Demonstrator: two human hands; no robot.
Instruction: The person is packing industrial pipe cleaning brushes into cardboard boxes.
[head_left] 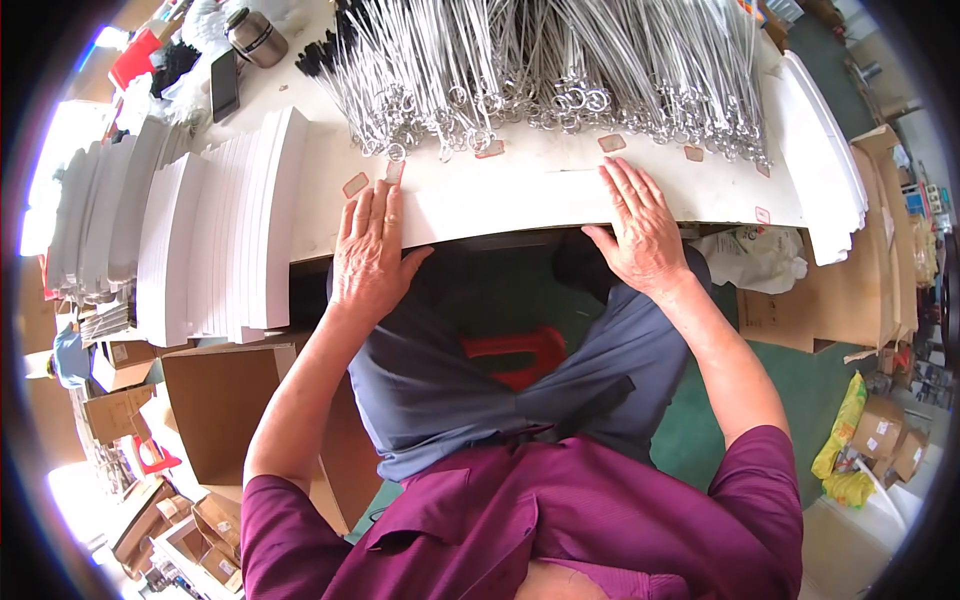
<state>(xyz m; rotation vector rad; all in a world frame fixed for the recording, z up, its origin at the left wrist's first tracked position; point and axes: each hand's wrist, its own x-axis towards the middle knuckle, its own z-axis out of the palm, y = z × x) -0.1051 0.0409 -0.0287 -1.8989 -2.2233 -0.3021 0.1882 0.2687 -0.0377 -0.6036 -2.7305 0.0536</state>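
A long white card or flat box (pixel 505 203) lies along the near edge of the table. My left hand (pixel 370 252) rests flat on its left end, fingers stretched forward and thumb pointing inward. On the right end lies my right hand (pixel 640 232), also flat with its fingers extended. Both hands are open and press on the white piece without gripping it. Just beyond it spreads a large heap of thin metal wire rods (pixel 570 60) with ring-shaped ends toward me. Some dark, brush-like tips show at the heap's left. Several small paper labels (pixel 612 143) lie between the heap and my hands.
Stacked white flat boxes (pixel 225 230) stand on the left of the table, and more white pieces (pixel 825 160) on the right. A metal flask (pixel 257 38) and a phone (pixel 224 86) sit at far left. An open cardboard box (pixel 225 410) is beside my left leg.
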